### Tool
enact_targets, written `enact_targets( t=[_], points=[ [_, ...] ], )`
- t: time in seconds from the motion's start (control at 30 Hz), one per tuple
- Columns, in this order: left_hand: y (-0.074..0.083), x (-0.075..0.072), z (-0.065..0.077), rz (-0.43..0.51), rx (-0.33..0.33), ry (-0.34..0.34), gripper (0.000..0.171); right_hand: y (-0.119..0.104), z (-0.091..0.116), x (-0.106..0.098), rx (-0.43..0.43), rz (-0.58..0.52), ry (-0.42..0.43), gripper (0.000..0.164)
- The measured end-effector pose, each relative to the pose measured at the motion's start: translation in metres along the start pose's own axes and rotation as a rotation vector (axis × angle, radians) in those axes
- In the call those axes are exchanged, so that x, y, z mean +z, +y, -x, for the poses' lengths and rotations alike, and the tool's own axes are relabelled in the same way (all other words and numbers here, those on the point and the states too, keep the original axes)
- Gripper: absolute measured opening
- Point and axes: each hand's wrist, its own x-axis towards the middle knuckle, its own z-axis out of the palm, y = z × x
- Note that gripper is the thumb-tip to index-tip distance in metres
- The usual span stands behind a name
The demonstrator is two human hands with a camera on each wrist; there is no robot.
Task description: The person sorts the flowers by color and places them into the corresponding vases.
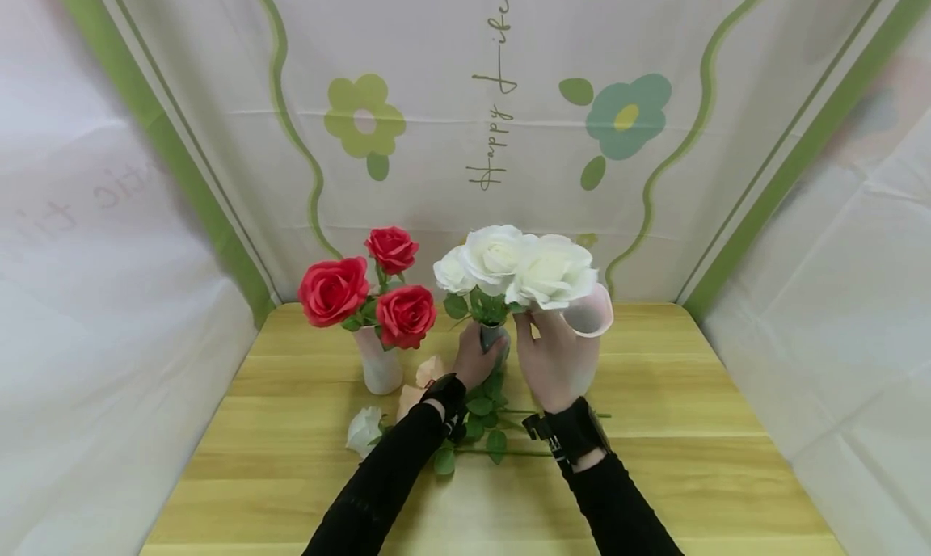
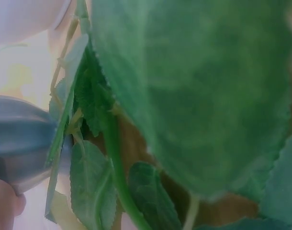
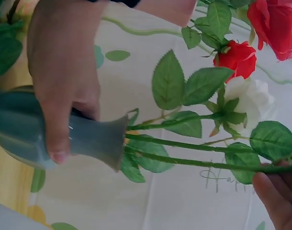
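- Head view: the left hand (image 1: 476,360) has its grip closed round the blue-grey vase (image 1: 496,339), mid-bench (image 1: 713,427); white roses (image 1: 494,259) rise above its mouth, the right hand (image 1: 554,370) beneath the rightmost bloom.
- Same view, room: a pale vase (image 1: 589,362) crowds the right hand at three o'clock; red roses (image 1: 334,291) in a pinkish vase (image 1: 381,368) stand near nine; loose leafy stems (image 1: 502,452) lie at six. Wood runs open at four o'clock to the bench's right edge; its far edge meets the curtain (image 1: 436,23).
- Left wrist view: a large blurred leaf (image 2: 198,96) fills the centre to two o'clock, the blue-grey vase at nine.
- Right wrist view alone shows three green stems (image 3: 203,164) at the vase mouth, and the right hand's grip, narrow, pinching one at four o'clock.
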Motion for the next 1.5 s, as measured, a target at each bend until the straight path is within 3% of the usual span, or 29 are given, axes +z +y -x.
enact_targets(
  t=[0.07, 0.2, 0.27, 0.37, 0.47, 0.6, 0.77, 0.87, 1.03, 1.1, 1.2, 1.33, 1.5],
  points=[
    [-0.002, 0.000, -0.001, 0.026, 0.007, 0.000, 0.057, 0.000, -0.001, 0.002, -0.057, -0.084, -0.033, 0.016],
    [-0.008, 0.002, -0.001, 0.059, 0.053, 0.005, 0.056, -0.001, 0.001, 0.006, -0.125, -0.339, -0.140, 0.027],
    [-0.012, 0.003, -0.002, 0.040, 0.096, 0.017, 0.051, -0.001, 0.002, 0.007, -0.147, -0.370, -0.182, 0.031],
    [-0.015, 0.004, -0.002, 0.031, 0.137, 0.026, 0.049, -0.001, 0.004, 0.009, -0.169, -0.325, -0.219, 0.033],
    [-0.015, 0.003, -0.001, 0.096, 0.126, 0.017, 0.058, -0.001, 0.007, 0.013, -0.169, -0.280, -0.284, 0.035],
    [-0.005, -0.002, 0.005, 0.200, 0.020, -0.049, 0.055, 0.000, 0.012, 0.021, -0.133, -0.268, -0.385, 0.023],
    [0.000, -0.005, 0.007, 0.126, -0.099, -0.119, 0.036, 0.001, 0.018, 0.030, -0.119, -0.248, -0.428, 0.019],
    [-0.002, -0.004, 0.004, 0.095, -0.059, -0.112, 0.026, 0.001, 0.017, 0.036, -0.108, -0.268, -0.434, 0.016],
    [-0.001, -0.003, 0.000, 0.098, 0.093, -0.065, 0.012, 0.002, 0.016, 0.044, -0.080, -0.286, -0.455, 0.009],
    [0.000, -0.003, 0.000, 0.072, 0.135, -0.044, 0.015, 0.002, 0.016, 0.046, -0.063, -0.280, -0.463, 0.008],
    [0.002, -0.004, -0.001, 0.031, 0.134, -0.039, 0.024, 0.002, 0.016, 0.050, -0.034, -0.270, -0.484, 0.007],
    [0.004, -0.005, -0.001, -0.008, 0.067, -0.060, 0.023, 0.005, 0.018, 0.053, -0.003, -0.270, -0.508, 0.006],
    [0.004, -0.005, -0.001, -0.045, 0.036, -0.065, 0.023, 0.007, 0.020, 0.054, 0.015, -0.286, -0.507, 0.007]
  ],
)
